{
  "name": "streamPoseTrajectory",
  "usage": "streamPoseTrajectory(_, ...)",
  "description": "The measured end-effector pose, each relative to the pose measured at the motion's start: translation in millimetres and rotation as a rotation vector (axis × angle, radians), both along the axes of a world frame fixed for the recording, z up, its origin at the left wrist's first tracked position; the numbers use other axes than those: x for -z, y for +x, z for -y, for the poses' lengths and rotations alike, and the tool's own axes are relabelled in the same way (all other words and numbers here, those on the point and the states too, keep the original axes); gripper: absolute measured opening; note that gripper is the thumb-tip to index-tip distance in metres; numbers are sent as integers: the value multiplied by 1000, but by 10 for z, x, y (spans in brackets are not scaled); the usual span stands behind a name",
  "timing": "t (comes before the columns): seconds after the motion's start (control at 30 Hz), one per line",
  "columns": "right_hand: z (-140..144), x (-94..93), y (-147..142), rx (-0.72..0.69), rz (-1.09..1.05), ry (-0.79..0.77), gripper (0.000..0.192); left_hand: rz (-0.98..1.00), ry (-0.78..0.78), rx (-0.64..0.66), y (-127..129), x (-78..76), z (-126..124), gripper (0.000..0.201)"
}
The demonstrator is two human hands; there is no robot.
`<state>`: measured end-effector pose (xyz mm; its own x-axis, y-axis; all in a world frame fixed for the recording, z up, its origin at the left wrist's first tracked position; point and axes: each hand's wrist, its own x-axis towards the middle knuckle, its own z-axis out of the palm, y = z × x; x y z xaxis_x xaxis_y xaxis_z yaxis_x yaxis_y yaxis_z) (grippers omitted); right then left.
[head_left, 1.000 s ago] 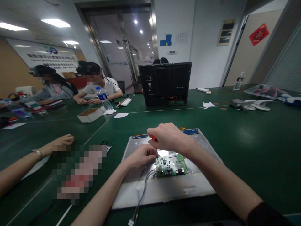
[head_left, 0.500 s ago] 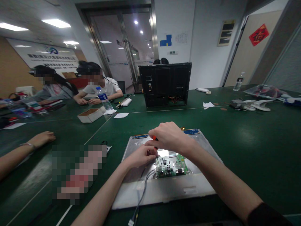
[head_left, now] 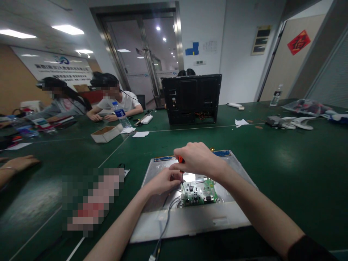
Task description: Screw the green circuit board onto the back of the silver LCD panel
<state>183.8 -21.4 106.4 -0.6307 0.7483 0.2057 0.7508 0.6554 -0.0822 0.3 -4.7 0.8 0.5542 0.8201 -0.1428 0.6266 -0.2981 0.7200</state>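
Gripping screwdriver point(head_left: 179, 159) w/ right hand point(head_left: 198, 159), fist closed round orange handle, only a sliver of it showing at thumb side. Shaft runs down and slightly toward wearer, near vertical, tip at far-left corner of PCB point(head_left: 199, 191); can't tell if tip is seated, hidden behind fingers. Left hand point(head_left: 163, 180) pinched shut at shaft's lower end, fingertips right at tip, just left of board corner; whether it's pinching shaft or a screw, can't tell.

PCB sits flat in round recess on panel point(head_left: 187, 217), nearer wearer's edge than far edge. Lies right of and below both hands; both touching or almost touching its far-left corner. Right hand directly above, left hand lower and closer to tip, so left is nearer to work point.

Grey cable point(head_left: 164, 224) runs from board's left side toward wearer, off panel's near edge, connector end dangling on table point(head_left: 285, 174).

Off to side: another person's hand point(head_left: 19, 162) flat on table far left, well apart. Black chassis point(head_left: 192, 98) upright beyond panel.
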Motion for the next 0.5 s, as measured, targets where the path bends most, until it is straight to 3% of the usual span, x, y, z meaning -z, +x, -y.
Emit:
streamPoseTrajectory(0.17,14,-1,9,-8,25,23,17,59,-30,2,1,15,6,7)
streamPoseTrajectory(0.5,17,-46,52,-34,11,-43,25,10,-20,-19,5,-7,11,9)
